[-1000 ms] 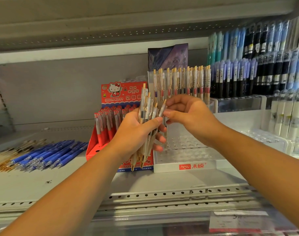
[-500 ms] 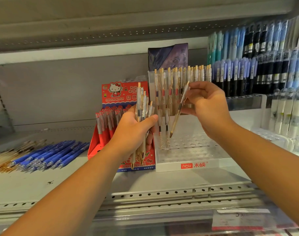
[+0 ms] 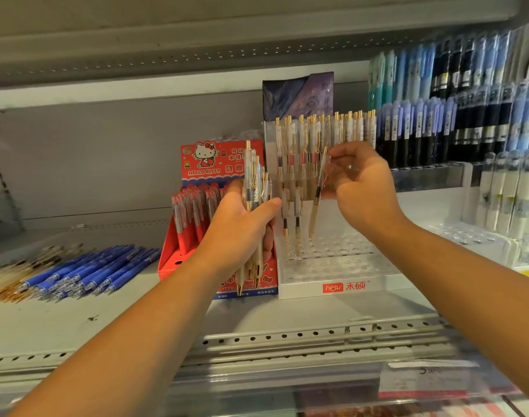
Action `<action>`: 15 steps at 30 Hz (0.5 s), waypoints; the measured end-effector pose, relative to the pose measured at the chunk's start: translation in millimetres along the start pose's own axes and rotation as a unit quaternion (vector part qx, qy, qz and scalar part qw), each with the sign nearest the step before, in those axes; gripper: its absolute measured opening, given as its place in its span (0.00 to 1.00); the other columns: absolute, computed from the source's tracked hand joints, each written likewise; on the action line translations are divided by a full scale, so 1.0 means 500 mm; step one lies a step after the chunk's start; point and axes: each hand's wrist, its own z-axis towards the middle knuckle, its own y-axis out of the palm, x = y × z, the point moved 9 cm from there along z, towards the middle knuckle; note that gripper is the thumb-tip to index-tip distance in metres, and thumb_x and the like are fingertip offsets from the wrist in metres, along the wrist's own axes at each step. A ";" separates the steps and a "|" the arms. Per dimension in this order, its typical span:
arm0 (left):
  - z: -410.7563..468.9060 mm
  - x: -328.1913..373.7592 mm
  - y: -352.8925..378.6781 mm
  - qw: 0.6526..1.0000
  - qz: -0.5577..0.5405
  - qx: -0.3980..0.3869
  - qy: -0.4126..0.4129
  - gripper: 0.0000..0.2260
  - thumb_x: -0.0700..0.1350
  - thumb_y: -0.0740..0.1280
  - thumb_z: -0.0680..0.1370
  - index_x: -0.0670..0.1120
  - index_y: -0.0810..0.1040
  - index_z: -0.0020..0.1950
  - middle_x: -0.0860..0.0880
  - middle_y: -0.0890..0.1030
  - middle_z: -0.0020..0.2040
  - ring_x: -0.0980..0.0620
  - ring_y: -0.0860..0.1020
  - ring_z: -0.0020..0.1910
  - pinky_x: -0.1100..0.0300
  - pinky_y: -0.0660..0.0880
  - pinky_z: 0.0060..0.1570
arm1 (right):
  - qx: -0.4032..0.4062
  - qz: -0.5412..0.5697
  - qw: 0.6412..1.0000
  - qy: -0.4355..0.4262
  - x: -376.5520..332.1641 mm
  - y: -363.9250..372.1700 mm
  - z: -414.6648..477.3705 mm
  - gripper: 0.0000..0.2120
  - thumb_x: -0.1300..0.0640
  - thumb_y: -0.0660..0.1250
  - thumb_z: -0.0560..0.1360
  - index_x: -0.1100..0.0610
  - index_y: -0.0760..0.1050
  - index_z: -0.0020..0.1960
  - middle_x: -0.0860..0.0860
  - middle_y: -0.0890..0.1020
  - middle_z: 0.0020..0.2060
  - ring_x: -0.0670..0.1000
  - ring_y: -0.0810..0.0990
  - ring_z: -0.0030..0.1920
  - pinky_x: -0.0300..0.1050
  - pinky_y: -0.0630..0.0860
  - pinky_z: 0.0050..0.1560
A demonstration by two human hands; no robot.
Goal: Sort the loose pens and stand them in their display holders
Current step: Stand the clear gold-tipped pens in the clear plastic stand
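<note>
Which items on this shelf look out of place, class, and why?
The blue pens and clear gold-tipped pens at the left end of the shelf lie flat in loose heaps, not standing in any holder, unlike the upright red pens in the Hello Kitty box.

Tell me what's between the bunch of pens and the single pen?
In the head view, two gold-clipped pens stand in the white holder between the bunch and the single pen.

My right grip (image 3: 362, 191) has pulled one clear gold-tipped pen (image 3: 317, 200) from the bundle (image 3: 257, 188) in my left grip (image 3: 242, 224), carried it right of centre frame and lowered it, nearly upright now, over the white perforated holder (image 3: 302, 288).
</note>
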 end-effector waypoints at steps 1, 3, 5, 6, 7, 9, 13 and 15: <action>-0.001 0.001 0.001 1.000 0.000 -0.003 0.000 0.10 0.47 0.66 0.81 0.59 0.71 0.60 0.48 0.79 0.31 0.49 0.76 0.26 0.56 0.77 0.27 | -0.005 -0.004 1.000 -0.002 0.001 0.003 0.000 0.14 0.70 0.64 0.77 0.51 0.74 0.52 0.44 0.79 0.44 0.45 0.80 0.48 0.49 0.83 0.49; -0.002 0.003 0.003 1.000 0.004 -0.004 0.001 0.10 0.47 0.66 0.81 0.60 0.71 0.59 0.51 0.80 0.31 0.49 0.77 0.26 0.56 0.77 0.27 | -0.025 -0.004 1.000 0.003 0.006 0.013 -0.002 0.15 0.71 0.64 0.77 0.50 0.74 0.50 0.46 0.79 0.45 0.49 0.81 0.49 0.53 0.82 0.49; -0.003 0.007 0.002 1.000 0.010 0.001 0.007 0.11 0.46 0.65 0.81 0.59 0.70 0.61 0.51 0.80 0.31 0.49 0.76 0.26 0.56 0.77 0.27 | -0.050 -0.011 0.999 0.016 0.015 0.026 -0.003 0.17 0.71 0.63 0.77 0.48 0.74 0.49 0.49 0.79 0.45 0.53 0.82 0.50 0.56 0.82 0.49; -0.004 0.009 0.001 1.000 0.013 0.005 0.010 0.12 0.46 0.65 0.81 0.58 0.70 0.62 0.50 0.79 0.30 0.49 0.76 0.26 0.55 0.77 0.26 | -0.061 -0.022 0.998 0.017 0.017 0.031 -0.003 0.17 0.71 0.63 0.77 0.48 0.74 0.48 0.49 0.80 0.45 0.53 0.82 0.50 0.56 0.83 0.48; -0.005 0.011 0.000 1.000 0.015 0.008 0.012 0.13 0.46 0.65 0.82 0.58 0.69 0.63 0.50 0.79 0.29 0.49 0.76 0.26 0.56 0.77 0.26 | -0.068 -0.036 0.997 0.015 0.020 0.033 -0.005 0.17 0.70 0.63 0.77 0.47 0.74 0.48 0.48 0.80 0.45 0.52 0.82 0.49 0.54 0.83 0.48; -0.007 0.014 -0.001 1.000 0.010 0.012 0.011 0.13 0.46 0.65 0.82 0.57 0.69 0.65 0.49 0.78 0.29 0.49 0.76 0.26 0.56 0.76 0.26 | -0.081 -0.058 0.995 0.008 0.024 0.037 -0.006 0.17 0.69 0.65 0.77 0.46 0.74 0.47 0.46 0.81 0.43 0.49 0.82 0.47 0.49 0.83 0.47; -0.011 0.021 0.004 1.000 0.000 0.000 0.010 0.12 0.45 0.65 0.82 0.55 0.70 0.63 0.51 0.78 0.28 0.50 0.75 0.25 0.58 0.74 0.26 | -0.123 -0.115 0.986 -0.001 0.035 0.055 -0.011 0.14 0.66 0.68 0.76 0.47 0.74 0.45 0.45 0.80 0.40 0.43 0.81 0.44 0.37 0.78 0.44; -0.014 0.025 0.007 1.000 0.010 -0.004 0.015 0.10 0.45 0.65 0.81 0.57 0.71 0.60 0.53 0.79 0.29 0.52 0.76 0.26 0.59 0.75 0.25 | -0.117 -0.125 0.985 -0.007 0.035 0.056 -0.008 0.13 0.67 0.69 0.75 0.48 0.75 0.45 0.45 0.80 0.40 0.42 0.80 0.43 0.36 0.78 0.47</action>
